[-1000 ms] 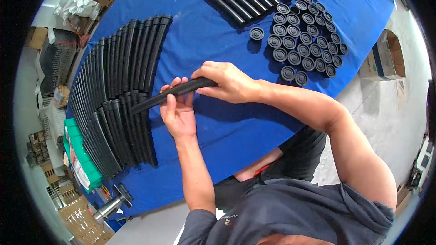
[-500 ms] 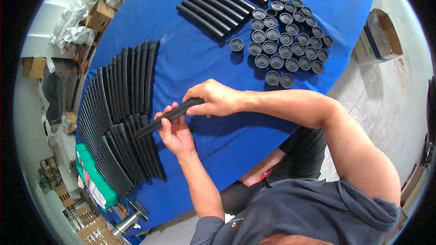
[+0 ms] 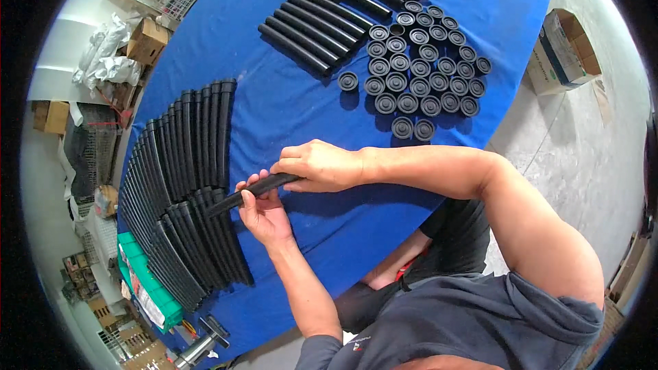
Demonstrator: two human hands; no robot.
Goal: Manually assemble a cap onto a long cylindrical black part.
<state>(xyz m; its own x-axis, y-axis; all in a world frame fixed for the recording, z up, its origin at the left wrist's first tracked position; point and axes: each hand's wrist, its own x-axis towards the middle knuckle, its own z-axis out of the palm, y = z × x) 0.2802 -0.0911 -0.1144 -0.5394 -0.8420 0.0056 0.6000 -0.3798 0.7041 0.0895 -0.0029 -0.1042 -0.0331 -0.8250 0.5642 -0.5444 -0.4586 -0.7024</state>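
My right hand (image 3: 319, 166) grips the upper end of a black plastic tube (image 3: 234, 200), its fingers wrapped over the top. Palm up under the tube's middle is my left hand (image 3: 268, 218), its thumb against the near side and fingers curled on the far side. The tube slants down to the left, its lower end overlapping the closest of many black tubes with wider ends (image 3: 199, 140), laid side by side in two rows. Beyond my hands, numerous round black caps (image 3: 419, 67) with ringed faces lie grouped; one cap (image 3: 348, 81) sits apart.
Plain black tubes (image 3: 312, 33) are laid at the table's far side on a blue cloth (image 3: 288, 106). A green bin (image 3: 147, 281) and a metal clamp-like stand (image 3: 205, 342) are at the left edge. An open carton (image 3: 565, 55) stands on the floor at right.
The whole view has shifted slightly, so the table's things appear lower. Both hands keep the tube at nearly the same slant, with the right hand's fingers closed further over its upper end.
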